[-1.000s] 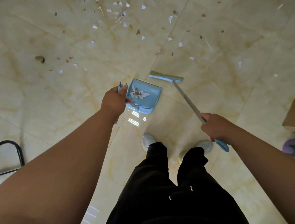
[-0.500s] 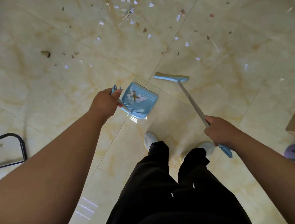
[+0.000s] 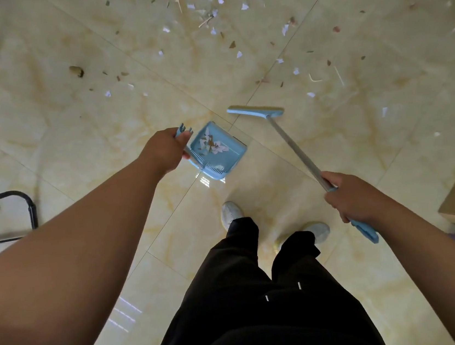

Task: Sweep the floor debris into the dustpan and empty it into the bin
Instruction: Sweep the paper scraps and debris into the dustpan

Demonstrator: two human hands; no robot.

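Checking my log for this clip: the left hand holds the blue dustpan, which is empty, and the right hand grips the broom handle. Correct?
Not quite. The head view shows the dustpan is not empty: white and brown scraps lie inside it. The rest holds: the left hand holds the dustpan by its handle, and the right hand grips the broom handle.

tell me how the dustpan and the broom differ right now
The dustpan is a broad, short scoop, while the broom is a long thin metal shaft with a narrow flat head. The dustpan carries paper scraps; the broom's head carries nothing visible. The left hand grips the dustpan by its handle, and the right hand grips the broom near its top end. Both have light blue plastic parts.
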